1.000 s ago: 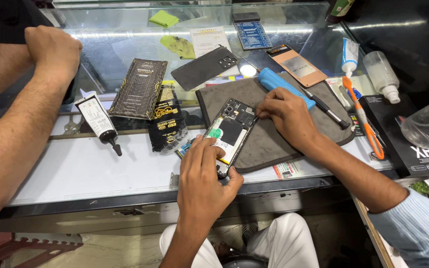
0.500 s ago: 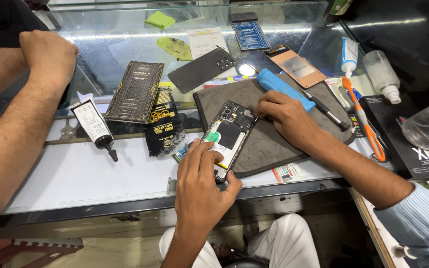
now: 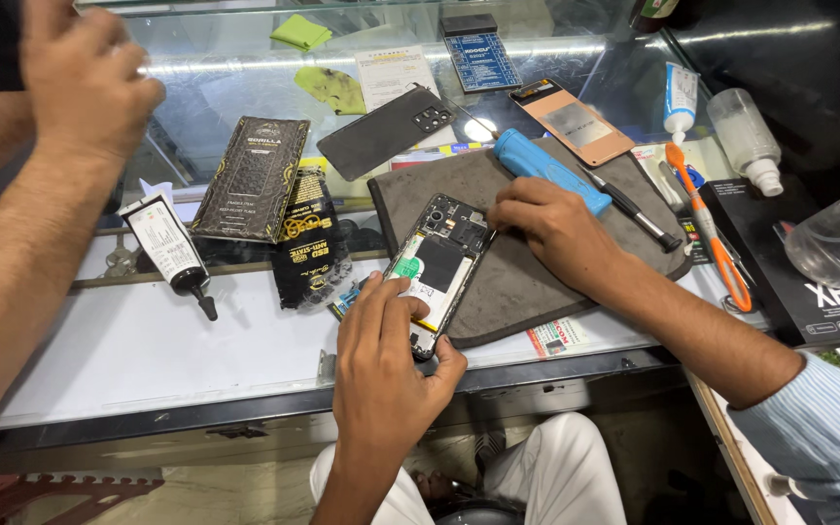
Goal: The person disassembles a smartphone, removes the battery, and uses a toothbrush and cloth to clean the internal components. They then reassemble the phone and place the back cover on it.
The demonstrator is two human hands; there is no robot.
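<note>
**Opened phone held on the mat, back cover already off**

Low in the centre of the frame, the left hand (image 3: 381, 365) clamps the lower end of the opened phone (image 3: 437, 269), thumb under its edge and fingers pressed on its battery. The phone lies on a grey mat (image 3: 527, 272) on the counter (image 3: 128, 350), insides exposed. Just right of it, the right hand (image 3: 556, 228) has its grip pinched together at the phone's upper corner; whether it holds a small tool I cannot tell. Judging by this, opening is done and the inner work is under way. Farther up lie a blue-handled tool (image 3: 548, 167) and the dark back cover (image 3: 386, 131). At upper left, another person's hand (image 3: 80, 83) hovers.
</note>
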